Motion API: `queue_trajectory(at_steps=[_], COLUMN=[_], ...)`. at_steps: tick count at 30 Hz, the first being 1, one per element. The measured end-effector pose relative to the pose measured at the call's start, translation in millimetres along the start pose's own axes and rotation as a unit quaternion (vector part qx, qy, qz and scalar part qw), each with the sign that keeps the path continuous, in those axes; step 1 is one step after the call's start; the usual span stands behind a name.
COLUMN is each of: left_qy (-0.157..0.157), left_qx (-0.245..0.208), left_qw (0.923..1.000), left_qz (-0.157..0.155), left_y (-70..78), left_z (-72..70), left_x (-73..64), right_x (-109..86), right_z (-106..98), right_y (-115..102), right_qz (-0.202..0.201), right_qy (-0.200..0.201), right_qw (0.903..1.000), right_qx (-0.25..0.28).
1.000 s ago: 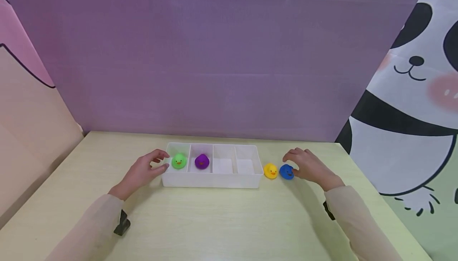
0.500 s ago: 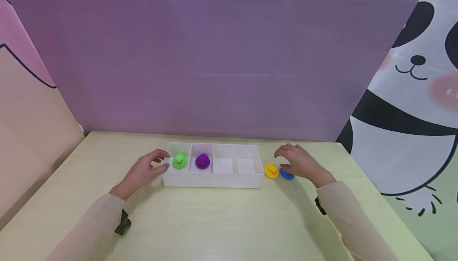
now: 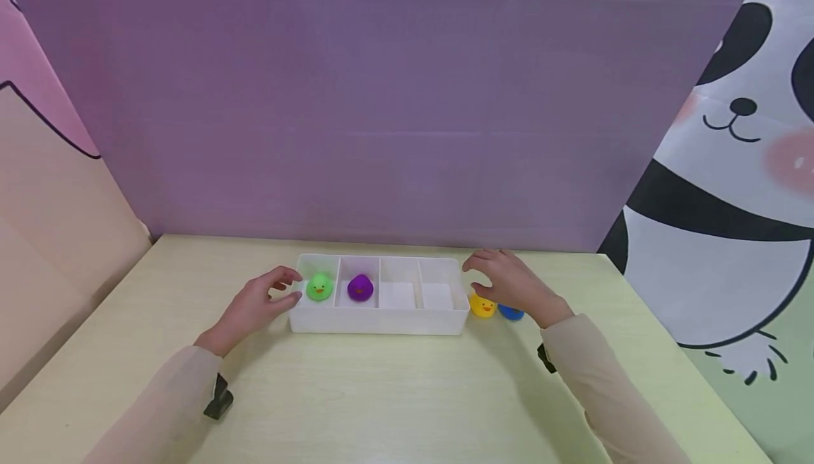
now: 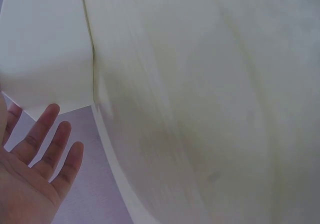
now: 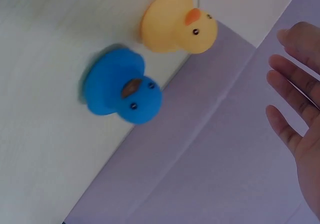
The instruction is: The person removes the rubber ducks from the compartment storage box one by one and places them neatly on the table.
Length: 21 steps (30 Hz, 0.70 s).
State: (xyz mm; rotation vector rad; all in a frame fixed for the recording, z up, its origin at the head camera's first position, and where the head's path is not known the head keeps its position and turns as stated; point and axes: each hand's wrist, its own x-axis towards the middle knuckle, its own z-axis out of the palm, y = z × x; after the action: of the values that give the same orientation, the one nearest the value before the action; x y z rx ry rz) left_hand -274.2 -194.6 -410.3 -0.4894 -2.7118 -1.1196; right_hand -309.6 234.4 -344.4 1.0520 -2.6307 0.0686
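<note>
A white box with a row of compartments stands on the table. A green rubber duck sits in its leftmost compartment and a purple rubber duck in the one beside it. My left hand is at the box's left end, fingers spread; whether it touches the wall, I cannot tell. Past the right end stand a yellow rubber duck and a blue rubber duck, side by side. Above them is my right hand, holding nothing, its fingers loosely bent; in the head view it partly hides both ducks.
The pale wooden table ends at a purple backdrop. A panda-printed panel borders it on the right, and a pink and beige panel on the left.
My right hand has moved left from beside the blue duck, over the yellow duck, to the box's right end. My left hand, the box and the ducks stay put.
</note>
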Motion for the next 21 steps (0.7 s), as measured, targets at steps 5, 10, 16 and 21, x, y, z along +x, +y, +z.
queue_trajectory(at_steps=[5, 10, 16, 21], left_qy=[0.003, 0.009, 0.008, 0.007], left_qx=[0.003, 0.005, 0.004, 0.002], left_qw=[1.0000, 0.9999, 1.0000, 1.0000], left_qz=[0.001, 0.002, -0.001, -0.003], left_y=[0.8, 0.5, 1.1, 2.8], left_z=[0.0, -0.1, -0.1, -1.4], left_x=[-0.2, -0.5, -1.7, -2.3], right_x=[10.9, 24.7, 40.8, 53.9], right_z=[-1, 0, 6, 12], right_y=[-10, -21, -33, -43], right_qz=[-0.007, -0.025, -0.048, -0.061], right_qy=[0.007, 0.008, 0.017, 0.024], right_qw=[0.9999, 0.9995, 0.9985, 0.9975], right_qx=[0.011, 0.017, 0.020, 0.025])
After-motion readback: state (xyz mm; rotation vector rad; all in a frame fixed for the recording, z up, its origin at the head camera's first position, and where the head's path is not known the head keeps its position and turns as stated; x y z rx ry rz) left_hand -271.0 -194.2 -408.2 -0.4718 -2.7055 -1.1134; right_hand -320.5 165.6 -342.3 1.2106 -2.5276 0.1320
